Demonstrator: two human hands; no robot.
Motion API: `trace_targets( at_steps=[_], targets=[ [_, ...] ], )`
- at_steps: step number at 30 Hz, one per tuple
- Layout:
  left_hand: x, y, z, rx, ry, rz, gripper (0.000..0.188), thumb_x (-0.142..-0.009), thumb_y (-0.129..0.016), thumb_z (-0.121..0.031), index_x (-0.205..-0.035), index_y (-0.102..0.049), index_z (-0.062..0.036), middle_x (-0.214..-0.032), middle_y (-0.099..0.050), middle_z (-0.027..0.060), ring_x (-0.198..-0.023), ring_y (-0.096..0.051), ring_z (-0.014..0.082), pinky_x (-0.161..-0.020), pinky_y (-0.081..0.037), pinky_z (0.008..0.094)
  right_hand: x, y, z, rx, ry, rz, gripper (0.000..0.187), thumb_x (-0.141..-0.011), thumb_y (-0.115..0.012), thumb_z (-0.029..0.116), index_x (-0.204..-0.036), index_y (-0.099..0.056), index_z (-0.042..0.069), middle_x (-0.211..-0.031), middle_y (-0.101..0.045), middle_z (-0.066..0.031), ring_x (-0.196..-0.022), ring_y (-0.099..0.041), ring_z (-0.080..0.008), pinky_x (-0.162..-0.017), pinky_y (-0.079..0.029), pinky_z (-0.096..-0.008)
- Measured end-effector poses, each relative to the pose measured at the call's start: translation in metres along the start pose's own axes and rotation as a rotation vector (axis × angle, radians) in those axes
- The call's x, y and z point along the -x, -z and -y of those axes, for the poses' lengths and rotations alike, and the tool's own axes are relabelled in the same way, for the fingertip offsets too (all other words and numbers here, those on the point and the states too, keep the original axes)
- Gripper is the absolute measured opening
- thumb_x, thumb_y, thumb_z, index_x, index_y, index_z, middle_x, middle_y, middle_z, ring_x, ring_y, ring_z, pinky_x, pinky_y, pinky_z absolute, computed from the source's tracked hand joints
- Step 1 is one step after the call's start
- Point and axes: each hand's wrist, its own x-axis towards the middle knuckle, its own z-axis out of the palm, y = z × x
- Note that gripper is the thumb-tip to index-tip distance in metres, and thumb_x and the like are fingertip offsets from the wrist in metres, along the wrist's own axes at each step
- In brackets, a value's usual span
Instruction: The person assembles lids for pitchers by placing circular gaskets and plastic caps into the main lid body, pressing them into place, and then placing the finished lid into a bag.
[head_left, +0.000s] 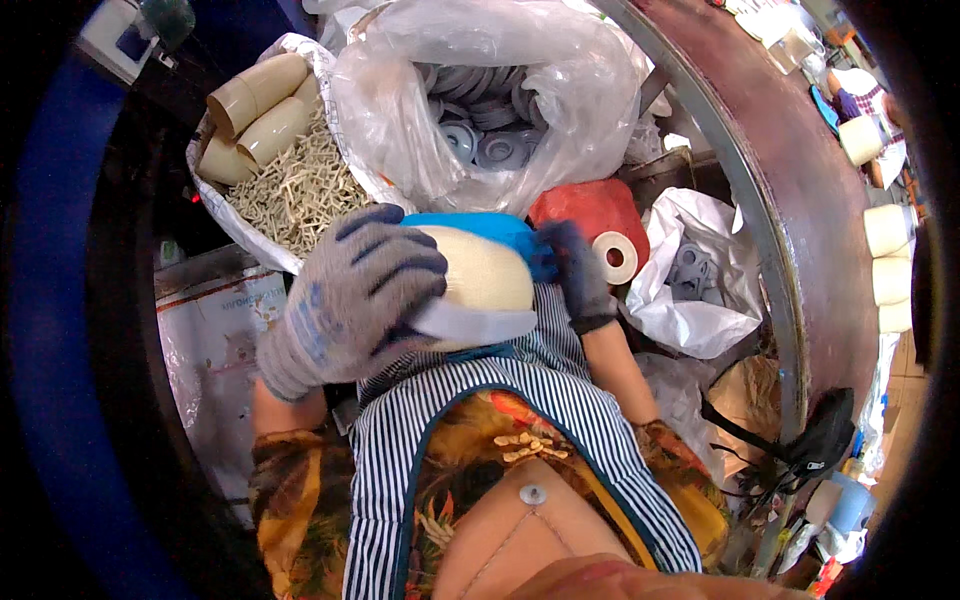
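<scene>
In my lap lies a smooth cream plastic cylinder (487,275), with a curved grey-white band (478,322) along its near side. My left hand (360,295), in a grey knitted glove with dark patches, is closed around the cylinder's left end, its fingers curled over it. At the right end is my right hand (578,272), in a dark blue glove. Motion smears its fingers, so their grip does not show. Bright blue material (470,222) lies behind the cylinder. A red bundle (590,212) and a cream ring-shaped roll (615,257) sit just beyond my right hand.
A clear plastic bag (385,100) of grey round parts stands ahead. To its left, a white sack (215,185) holds cream cylinders (255,95) and many small beige pieces (300,195). On the right are a white bag (700,325) of grey parts and a metal-edged brown table (790,190).
</scene>
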Motion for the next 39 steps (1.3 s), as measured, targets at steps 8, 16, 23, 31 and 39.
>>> trace_targets(
  at_steps=[8, 16, 23, 31, 39],
  targets=[
    [-0.122, 0.011, -0.020, 0.032, -0.385, -0.280, 0.077, -0.063, -0.082, -0.039, -0.127, -0.056, -0.0051, -0.129, -0.056, 0.0165, -0.122, -0.051, 0.0372, -0.107, -0.037, 0.0461, 0.097, 0.017, 0.122, 1.009, 0.941, -0.197, 0.064, -0.070, -0.082, 0.024, -0.124, -0.055, 0.000, -0.110, -0.063, -0.0127, -0.107, -0.058, -0.0227, -0.090, -0.047, -0.0356],
    [-0.077, -0.120, 0.089, 0.426, 0.313, -0.335, 0.033, -0.091, -0.065, -0.017, -0.120, -0.060, -0.0008, -0.119, -0.063, 0.0152, -0.114, -0.058, 0.0284, -0.100, -0.043, 0.0373, 0.137, 0.194, 0.256, 0.421, 1.153, -1.080, 0.028, -0.094, -0.057, 0.018, -0.115, -0.067, 0.002, -0.091, -0.064, -0.0007, -0.077, -0.054, -0.0104, -0.067, -0.043, -0.0238],
    [-0.011, -0.239, 0.179, -0.172, 0.399, -0.251, 0.029, -0.093, -0.060, -0.025, -0.114, -0.065, -0.0050, -0.122, -0.063, 0.0153, -0.112, -0.057, 0.0346, -0.097, -0.044, 0.0440, 0.077, 0.255, 0.249, 0.962, 1.019, -1.164, 0.074, -0.091, -0.069, 0.035, -0.142, -0.036, -0.007, -0.138, -0.049, -0.0236, -0.127, -0.048, -0.0278, -0.105, -0.038, -0.0370],
    [-0.031, -0.236, 0.194, -0.058, 0.469, -0.224, 0.031, -0.096, -0.058, -0.026, -0.116, -0.065, -0.0044, -0.116, -0.065, 0.0128, -0.109, -0.059, 0.0294, -0.093, -0.047, 0.0401, 0.114, 0.180, 0.028, 0.669, -0.499, 0.370, 0.045, -0.095, -0.059, 0.034, -0.127, -0.059, 0.002, -0.124, -0.063, -0.0130, -0.112, -0.060, -0.0207, -0.097, -0.046, -0.0337],
    [-0.043, -0.245, 0.188, 0.072, 0.671, -0.205, 0.035, -0.097, -0.056, -0.029, -0.119, -0.065, -0.0022, -0.119, -0.066, 0.0133, -0.110, -0.061, 0.0265, -0.095, -0.047, 0.0365, 0.249, 0.300, -0.236, 1.111, -1.171, -0.634, 0.059, -0.091, -0.054, 0.050, -0.132, -0.057, 0.009, -0.132, -0.058, -0.0187, -0.121, -0.056, -0.0275, -0.101, -0.044, -0.0396]
  ],
)
